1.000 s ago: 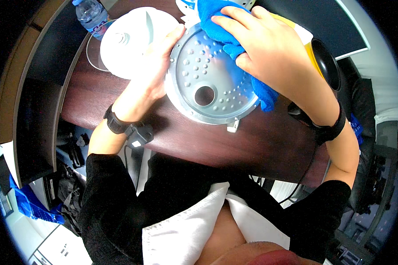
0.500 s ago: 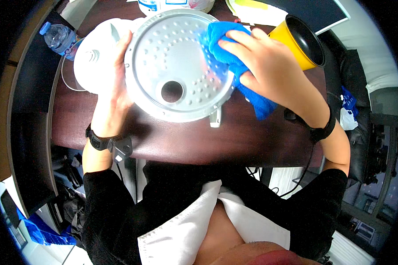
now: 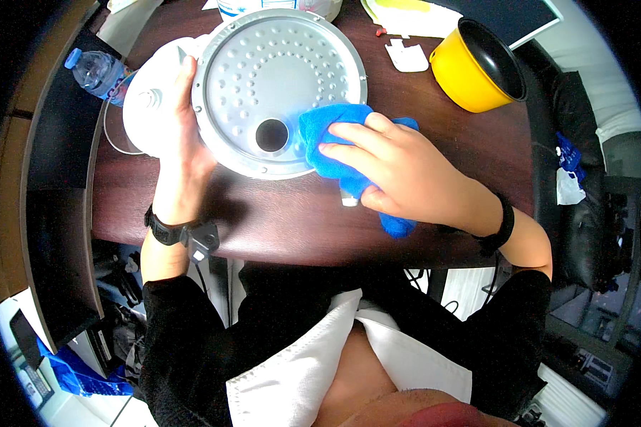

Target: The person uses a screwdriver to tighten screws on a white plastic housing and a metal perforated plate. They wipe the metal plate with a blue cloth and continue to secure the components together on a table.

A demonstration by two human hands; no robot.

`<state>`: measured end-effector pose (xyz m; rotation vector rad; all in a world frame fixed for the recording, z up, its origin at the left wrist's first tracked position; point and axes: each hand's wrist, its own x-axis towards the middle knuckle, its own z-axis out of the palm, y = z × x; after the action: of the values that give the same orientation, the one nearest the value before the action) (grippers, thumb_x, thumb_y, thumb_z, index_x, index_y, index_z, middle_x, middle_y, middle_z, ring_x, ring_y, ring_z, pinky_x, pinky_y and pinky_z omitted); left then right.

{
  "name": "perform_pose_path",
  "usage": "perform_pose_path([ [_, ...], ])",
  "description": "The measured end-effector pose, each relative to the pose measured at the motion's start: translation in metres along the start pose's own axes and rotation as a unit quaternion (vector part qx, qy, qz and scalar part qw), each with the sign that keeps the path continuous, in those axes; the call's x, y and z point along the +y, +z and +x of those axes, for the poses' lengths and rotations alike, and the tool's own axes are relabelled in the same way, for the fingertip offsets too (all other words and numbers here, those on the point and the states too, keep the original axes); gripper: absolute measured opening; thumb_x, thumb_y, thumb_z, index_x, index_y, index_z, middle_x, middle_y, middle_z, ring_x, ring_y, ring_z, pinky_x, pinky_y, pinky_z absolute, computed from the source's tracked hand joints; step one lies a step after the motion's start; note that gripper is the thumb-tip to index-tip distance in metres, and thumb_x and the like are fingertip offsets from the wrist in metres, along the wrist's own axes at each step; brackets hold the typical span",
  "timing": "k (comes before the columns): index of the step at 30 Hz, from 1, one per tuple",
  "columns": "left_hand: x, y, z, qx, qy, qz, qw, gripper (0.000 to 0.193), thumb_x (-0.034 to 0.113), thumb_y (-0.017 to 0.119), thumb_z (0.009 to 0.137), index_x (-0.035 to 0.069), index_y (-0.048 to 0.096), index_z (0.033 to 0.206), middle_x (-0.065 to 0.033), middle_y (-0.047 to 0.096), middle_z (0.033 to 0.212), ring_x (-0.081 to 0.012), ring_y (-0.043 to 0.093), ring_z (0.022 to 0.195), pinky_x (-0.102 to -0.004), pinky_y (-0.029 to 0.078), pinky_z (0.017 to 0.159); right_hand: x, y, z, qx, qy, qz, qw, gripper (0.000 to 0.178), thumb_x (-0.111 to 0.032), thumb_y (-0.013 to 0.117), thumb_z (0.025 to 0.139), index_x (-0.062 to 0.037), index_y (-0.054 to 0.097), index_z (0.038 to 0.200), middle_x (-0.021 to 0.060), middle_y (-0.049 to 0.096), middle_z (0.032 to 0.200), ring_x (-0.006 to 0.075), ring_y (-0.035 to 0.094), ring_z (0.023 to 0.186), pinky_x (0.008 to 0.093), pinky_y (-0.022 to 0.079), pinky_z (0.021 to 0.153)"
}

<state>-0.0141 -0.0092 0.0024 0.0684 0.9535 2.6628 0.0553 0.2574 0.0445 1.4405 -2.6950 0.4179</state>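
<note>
A round silvery lid (image 3: 285, 85), the dimpled inner side of what looks like a rice cooker lid, faces up over the table. It has one dark round hole near its lower edge. My left hand (image 3: 184, 153) grips its left rim, thumb extended upward, between the lid and a rounded white body (image 3: 149, 107). Closed round a bunched blue cloth (image 3: 335, 132), my right hand (image 3: 399, 164) presses it on the lid's lower right edge. The cloth partly covers a small pale latch or hinge piece (image 3: 350, 199) under the rim.
A yellow pot (image 3: 470, 75) with a black inside lies tilted at the right of the dark brown table (image 3: 285, 228). Near it is a small white plate-like part (image 3: 407, 55). A water bottle (image 3: 100, 71) stands at left; a white tub (image 3: 327, 8) is behind the lid.
My right hand has moved the blue cloth down and left, from the lid's upper right to its lower right edge. The left hand keeps its hold.
</note>
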Motion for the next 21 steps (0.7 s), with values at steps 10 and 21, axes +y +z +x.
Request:
perform_pose_path([
  [10,-0.009,0.015,-0.003,0.048,0.027,0.073,0.996,0.042,0.036,0.053,0.092,0.007,0.052,0.122,-0.0087,0.06,0.116,-0.0195,0.06,0.101,-0.0357,0.048,0.09,0.012,-0.054,0.039,0.089,0.003,-0.093,0.992,0.059,-0.003,0.059,0.06,-0.0127,0.056,0.118,0.0081,0.053,0.12,0.0274,0.052,0.098,0.0367,0.045,0.086],
  [21,-0.023,0.022,-0.009,0.102,0.022,0.07,0.992,0.064,0.058,0.032,0.093,0.01,0.037,0.136,-0.0112,0.047,0.132,-0.0251,0.049,0.119,-0.0427,0.041,0.1,0.006,-0.02,0.099,0.141,-0.147,-0.264,0.943,0.03,-0.018,0.056,0.078,-0.007,0.057,0.106,0.0004,0.059,0.1,0.0156,0.056,0.092,0.0284,0.045,0.069],
])
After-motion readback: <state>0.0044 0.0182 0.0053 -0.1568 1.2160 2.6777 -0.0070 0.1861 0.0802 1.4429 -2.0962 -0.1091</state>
